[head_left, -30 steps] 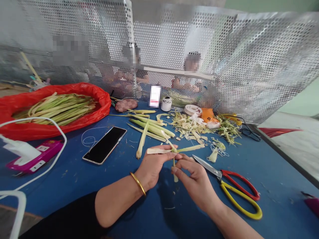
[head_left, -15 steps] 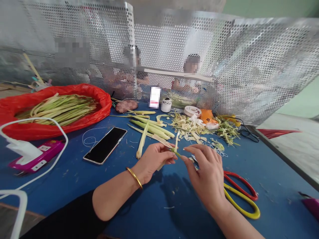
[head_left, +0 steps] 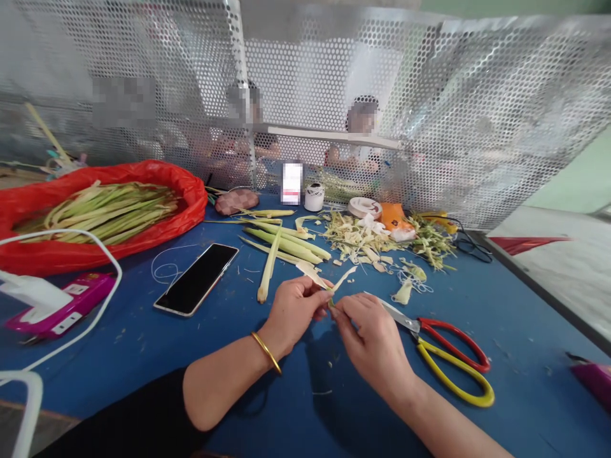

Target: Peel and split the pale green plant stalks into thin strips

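Note:
Between my two hands is a pale strip of plant leaf (head_left: pixel 344 278), its free ends sticking up and a green bit showing at the fingertips. My left hand (head_left: pixel 296 313), with a gold bangle at the wrist, pinches it from the left. My right hand (head_left: pixel 370 331) grips the lower green end with closed fingertips, right against the left hand's. Beside my right hand lie scissors (head_left: pixel 446 350) with one red and one yellow handle, their blades partly behind the hand. Several long green leaf pieces (head_left: pixel 284 247) lie just beyond my left hand.
Left: a red plastic bag (head_left: pixel 191 207) of long stalks, a purple power strip (head_left: pixel 90 296) with a white cable, a black phone (head_left: pixel 198 280). Behind: a leaf-scrap heap (head_left: pixel 351 235), a tape roll (head_left: pixel 364 207), a thread spool (head_left: pixel 314 197). A perforated metal screen (head_left: pixel 305 83) stands behind, people beyond.
My right hand has moved left and down, closing its fingers on the green end beside my left hand. The pale strip now leans right, and more of the scissors shows.

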Action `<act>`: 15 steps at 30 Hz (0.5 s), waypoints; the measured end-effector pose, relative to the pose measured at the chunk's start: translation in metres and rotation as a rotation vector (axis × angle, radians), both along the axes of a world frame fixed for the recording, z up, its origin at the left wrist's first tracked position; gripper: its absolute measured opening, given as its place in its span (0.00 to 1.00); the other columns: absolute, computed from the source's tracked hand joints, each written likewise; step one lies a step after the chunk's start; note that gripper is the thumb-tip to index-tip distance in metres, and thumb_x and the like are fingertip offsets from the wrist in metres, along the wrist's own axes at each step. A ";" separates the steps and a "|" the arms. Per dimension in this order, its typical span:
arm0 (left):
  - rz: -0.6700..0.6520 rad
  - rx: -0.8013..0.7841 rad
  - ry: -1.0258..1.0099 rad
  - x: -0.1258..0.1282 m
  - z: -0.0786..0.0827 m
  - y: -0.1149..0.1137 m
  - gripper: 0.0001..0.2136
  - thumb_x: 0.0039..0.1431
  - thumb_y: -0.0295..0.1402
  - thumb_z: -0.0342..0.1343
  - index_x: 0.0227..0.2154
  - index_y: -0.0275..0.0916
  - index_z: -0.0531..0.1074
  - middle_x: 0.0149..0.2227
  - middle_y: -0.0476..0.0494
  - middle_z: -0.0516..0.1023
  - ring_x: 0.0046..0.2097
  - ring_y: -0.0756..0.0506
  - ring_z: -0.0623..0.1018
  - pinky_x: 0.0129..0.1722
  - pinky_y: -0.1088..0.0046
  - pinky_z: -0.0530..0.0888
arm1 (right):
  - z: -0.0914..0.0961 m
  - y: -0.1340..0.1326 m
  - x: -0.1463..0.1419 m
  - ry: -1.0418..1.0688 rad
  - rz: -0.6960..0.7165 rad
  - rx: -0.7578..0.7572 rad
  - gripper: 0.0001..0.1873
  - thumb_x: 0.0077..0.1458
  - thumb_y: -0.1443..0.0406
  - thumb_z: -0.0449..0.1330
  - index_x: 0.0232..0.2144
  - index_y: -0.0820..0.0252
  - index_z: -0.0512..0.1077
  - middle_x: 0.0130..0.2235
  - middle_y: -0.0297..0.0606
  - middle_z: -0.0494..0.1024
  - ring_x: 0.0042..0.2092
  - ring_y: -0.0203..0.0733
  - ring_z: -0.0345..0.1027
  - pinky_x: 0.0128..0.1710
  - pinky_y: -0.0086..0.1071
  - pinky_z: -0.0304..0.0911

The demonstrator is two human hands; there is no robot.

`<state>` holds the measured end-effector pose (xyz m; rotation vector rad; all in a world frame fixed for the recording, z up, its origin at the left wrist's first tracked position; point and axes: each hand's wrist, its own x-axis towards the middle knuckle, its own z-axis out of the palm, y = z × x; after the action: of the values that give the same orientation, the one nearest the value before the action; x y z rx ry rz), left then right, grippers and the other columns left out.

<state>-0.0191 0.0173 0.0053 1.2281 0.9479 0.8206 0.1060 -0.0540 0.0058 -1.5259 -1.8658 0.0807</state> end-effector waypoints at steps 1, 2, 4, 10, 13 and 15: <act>0.012 0.002 -0.003 0.000 -0.001 0.000 0.09 0.47 0.34 0.62 0.29 0.34 0.76 0.20 0.52 0.71 0.23 0.52 0.68 0.24 0.76 0.69 | 0.000 0.000 -0.001 -0.004 0.013 0.005 0.17 0.62 0.69 0.49 0.21 0.57 0.59 0.21 0.32 0.65 0.27 0.38 0.59 0.34 0.31 0.52; 0.023 0.001 -0.005 0.001 -0.002 0.000 0.08 0.46 0.34 0.62 0.29 0.34 0.76 0.20 0.52 0.71 0.23 0.52 0.68 0.24 0.76 0.70 | -0.001 -0.001 -0.002 -0.005 0.022 0.006 0.17 0.63 0.69 0.48 0.21 0.58 0.59 0.21 0.32 0.65 0.27 0.38 0.59 0.34 0.32 0.52; 0.030 -0.014 -0.015 0.000 -0.003 0.001 0.08 0.46 0.33 0.62 0.29 0.35 0.76 0.21 0.52 0.71 0.23 0.53 0.69 0.25 0.77 0.70 | -0.003 0.000 -0.002 0.014 0.025 -0.011 0.17 0.63 0.68 0.48 0.21 0.58 0.59 0.22 0.32 0.66 0.28 0.38 0.59 0.35 0.32 0.52; -0.105 -0.169 -0.067 -0.006 0.004 0.007 0.11 0.50 0.36 0.61 0.33 0.35 0.75 0.22 0.51 0.72 0.23 0.53 0.71 0.23 0.78 0.69 | -0.003 0.007 0.007 0.430 -0.088 -0.309 0.17 0.60 0.56 0.52 0.23 0.58 0.68 0.23 0.32 0.68 0.28 0.37 0.59 0.30 0.31 0.53; -0.167 -0.189 -0.074 -0.007 0.009 0.007 0.14 0.53 0.42 0.58 0.33 0.35 0.75 0.22 0.50 0.71 0.22 0.53 0.70 0.22 0.78 0.68 | -0.001 0.012 0.012 0.800 -0.114 -0.359 0.17 0.55 0.52 0.57 0.26 0.59 0.71 0.27 0.34 0.71 0.32 0.39 0.62 0.33 0.30 0.57; -0.200 -0.193 -0.047 -0.007 0.010 0.005 0.16 0.54 0.45 0.57 0.30 0.35 0.74 0.22 0.50 0.70 0.21 0.54 0.68 0.22 0.78 0.67 | 0.000 0.013 0.012 1.018 -0.123 -0.339 0.14 0.51 0.53 0.62 0.29 0.59 0.74 0.29 0.33 0.73 0.35 0.39 0.64 0.37 0.31 0.59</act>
<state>-0.0264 0.0224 0.0153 1.1109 0.8308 0.5828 0.1177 -0.0407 0.0054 -1.3932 -0.9592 0.9626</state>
